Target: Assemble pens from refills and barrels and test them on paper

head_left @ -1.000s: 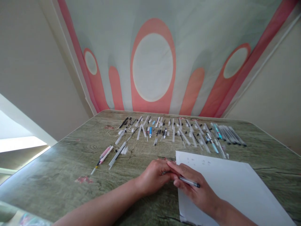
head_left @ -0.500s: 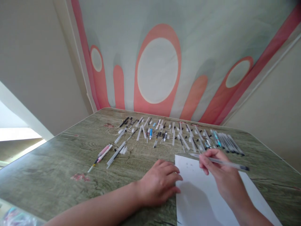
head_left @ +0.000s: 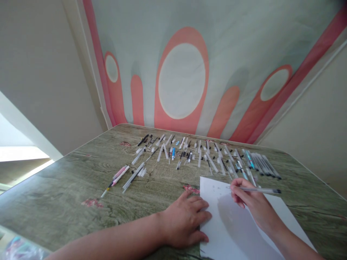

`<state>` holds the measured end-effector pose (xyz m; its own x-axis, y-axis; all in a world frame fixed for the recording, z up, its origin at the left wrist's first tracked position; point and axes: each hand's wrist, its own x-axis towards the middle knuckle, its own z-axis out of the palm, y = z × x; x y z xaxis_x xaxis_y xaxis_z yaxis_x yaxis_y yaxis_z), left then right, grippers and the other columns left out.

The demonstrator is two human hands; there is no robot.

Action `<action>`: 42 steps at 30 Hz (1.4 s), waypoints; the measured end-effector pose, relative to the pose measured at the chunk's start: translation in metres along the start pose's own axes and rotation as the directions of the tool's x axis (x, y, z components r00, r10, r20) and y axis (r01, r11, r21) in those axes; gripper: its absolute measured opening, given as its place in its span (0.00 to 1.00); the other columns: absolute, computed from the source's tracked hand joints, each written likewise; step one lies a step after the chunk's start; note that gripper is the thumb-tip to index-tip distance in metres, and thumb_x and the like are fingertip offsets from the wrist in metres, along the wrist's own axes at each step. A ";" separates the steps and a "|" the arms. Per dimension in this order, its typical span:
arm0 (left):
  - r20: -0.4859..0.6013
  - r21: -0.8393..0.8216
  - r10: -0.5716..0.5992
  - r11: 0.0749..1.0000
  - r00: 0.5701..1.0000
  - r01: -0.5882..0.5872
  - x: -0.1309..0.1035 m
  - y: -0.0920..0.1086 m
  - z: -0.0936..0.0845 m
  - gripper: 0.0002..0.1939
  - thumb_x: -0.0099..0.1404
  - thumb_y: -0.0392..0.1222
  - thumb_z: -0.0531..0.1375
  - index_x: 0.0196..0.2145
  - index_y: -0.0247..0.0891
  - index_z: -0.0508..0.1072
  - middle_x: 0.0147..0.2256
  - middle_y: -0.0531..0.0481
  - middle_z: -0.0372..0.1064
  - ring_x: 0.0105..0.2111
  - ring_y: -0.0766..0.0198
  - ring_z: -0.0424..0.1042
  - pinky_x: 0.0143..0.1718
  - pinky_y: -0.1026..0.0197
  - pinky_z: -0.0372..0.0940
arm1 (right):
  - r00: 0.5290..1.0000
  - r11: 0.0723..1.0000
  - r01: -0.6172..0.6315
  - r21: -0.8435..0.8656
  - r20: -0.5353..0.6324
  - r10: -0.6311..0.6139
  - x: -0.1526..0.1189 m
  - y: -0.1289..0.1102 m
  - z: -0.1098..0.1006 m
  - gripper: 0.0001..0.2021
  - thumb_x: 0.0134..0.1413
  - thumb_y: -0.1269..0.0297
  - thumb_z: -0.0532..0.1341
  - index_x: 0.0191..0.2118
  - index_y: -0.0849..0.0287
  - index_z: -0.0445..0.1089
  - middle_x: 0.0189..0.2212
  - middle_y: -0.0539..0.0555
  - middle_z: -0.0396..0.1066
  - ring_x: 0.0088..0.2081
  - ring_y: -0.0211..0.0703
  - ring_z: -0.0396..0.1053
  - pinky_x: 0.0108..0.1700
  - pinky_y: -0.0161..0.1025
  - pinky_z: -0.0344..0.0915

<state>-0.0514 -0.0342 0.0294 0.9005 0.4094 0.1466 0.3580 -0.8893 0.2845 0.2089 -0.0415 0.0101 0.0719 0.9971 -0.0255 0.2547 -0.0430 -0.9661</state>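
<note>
A white sheet of paper [head_left: 217, 224] with a few small faint marks near its top left corner lies on the wood-patterned table [head_left: 81, 180]. My left hand [head_left: 188, 219] rests palm down on the sheet's left edge, fingers spread. In my right hand [head_left: 248, 196] is a clear pen [head_left: 264, 190], pinched between thumb and fingers over the upper part of the paper. The pen's dark end points right, its tip left, beside the marks. Whether the tip touches the paper I cannot tell.
Beyond the paper lie several scattered pen barrels, refills and caps [head_left: 200, 159]. Several clear pens [head_left: 267, 166] stand side by side at the right. Pink pens [head_left: 120, 175] lie at the left. A plastic bag [head_left: 23, 249] is at the bottom left corner.
My right hand has moved down a little with the pen, which now lies flatter. The fingers of my left hand are more spread, and the paper has shifted slightly left.
</note>
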 end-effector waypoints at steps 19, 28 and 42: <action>0.072 -0.081 -0.050 0.995 0.996 0.055 0.006 0.001 -0.004 0.24 0.61 0.53 0.56 0.53 0.43 0.63 0.53 0.44 0.60 0.55 0.53 0.56 0.60 0.46 0.41 | 0.981 0.910 0.122 -0.397 -0.090 -0.171 -0.003 0.014 0.009 0.09 0.55 0.59 0.54 0.29 0.57 0.65 0.25 0.49 0.69 0.30 0.42 0.67 0.34 0.37 0.62; 0.066 -0.074 -0.065 0.995 0.996 0.070 0.006 0.003 -0.003 0.24 0.60 0.53 0.57 0.52 0.44 0.63 0.53 0.45 0.61 0.54 0.52 0.57 0.59 0.46 0.42 | 0.980 0.900 0.113 -0.422 -0.104 -0.172 -0.002 0.014 0.012 0.08 0.54 0.60 0.54 0.29 0.56 0.65 0.24 0.49 0.70 0.29 0.42 0.67 0.33 0.37 0.62; 0.034 -0.046 -0.047 0.998 0.998 0.048 0.005 0.002 -0.001 0.24 0.60 0.53 0.57 0.52 0.43 0.64 0.51 0.44 0.62 0.52 0.51 0.59 0.58 0.45 0.44 | 0.979 0.891 0.127 -0.436 -0.088 -0.183 -0.002 0.017 0.012 0.08 0.54 0.60 0.55 0.29 0.56 0.65 0.24 0.50 0.70 0.29 0.42 0.67 0.33 0.37 0.62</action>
<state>-0.0463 -0.0339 0.0318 0.8907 0.4433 0.1006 0.3892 -0.8581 0.3349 0.2015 -0.0431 -0.0090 0.1087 0.9786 0.1744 0.6565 0.0611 -0.7519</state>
